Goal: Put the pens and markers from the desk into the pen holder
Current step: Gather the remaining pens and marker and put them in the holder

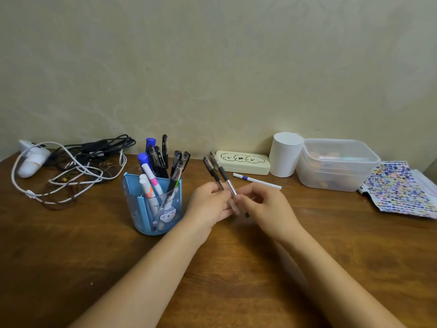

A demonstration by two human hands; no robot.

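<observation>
In the middle of the frame, the left hand (209,201) and right hand (264,204) are gripping two black gel pens (218,174), caps pointing up-left, just right of the blue pen holder (153,204). A white marker (256,181) is lying sideways on the counter (94,256) behind.

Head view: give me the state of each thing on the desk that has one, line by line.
Blue plastic pen holder: upright, partly filled with pens and markers.
Two black-capped gel pens: capped, off the desk, held by both hands.
Left hand: grip closed on the pens.
Right hand: grip closed on the pens.
White marker: lying flat, capped.
Cream case: closed.
Clear plastic tub: lid on.
</observation>
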